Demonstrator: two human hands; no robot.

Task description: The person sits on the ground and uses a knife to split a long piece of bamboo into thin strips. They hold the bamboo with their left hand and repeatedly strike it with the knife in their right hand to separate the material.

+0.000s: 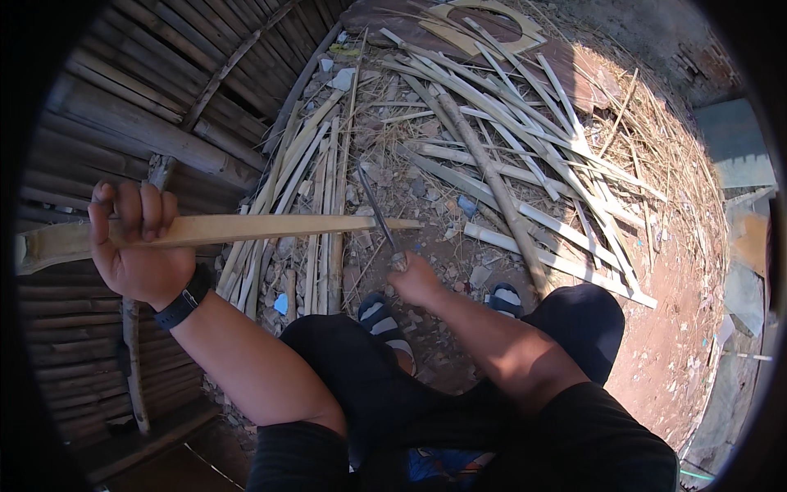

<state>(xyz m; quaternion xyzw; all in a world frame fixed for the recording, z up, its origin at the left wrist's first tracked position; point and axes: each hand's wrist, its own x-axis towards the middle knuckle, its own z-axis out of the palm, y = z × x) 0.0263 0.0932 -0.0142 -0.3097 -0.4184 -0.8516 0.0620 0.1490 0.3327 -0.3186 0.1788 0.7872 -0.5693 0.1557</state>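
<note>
My left hand, with a dark band on its wrist, grips a long split bamboo strip near its wide left end. The strip lies roughly level across the view and narrows toward its right end. My right hand is closed round the handle of a knife, whose dark narrow blade points up and away. The blade crosses the strip close to its right tip; whether it cuts into the bamboo I cannot tell.
Split bamboo strips lie heaped on the ground ahead and to the right, with a rounder pole across them. More strips lie beside a bamboo slat wall at left. Stone chips and straw litter the ground around my sandalled feet.
</note>
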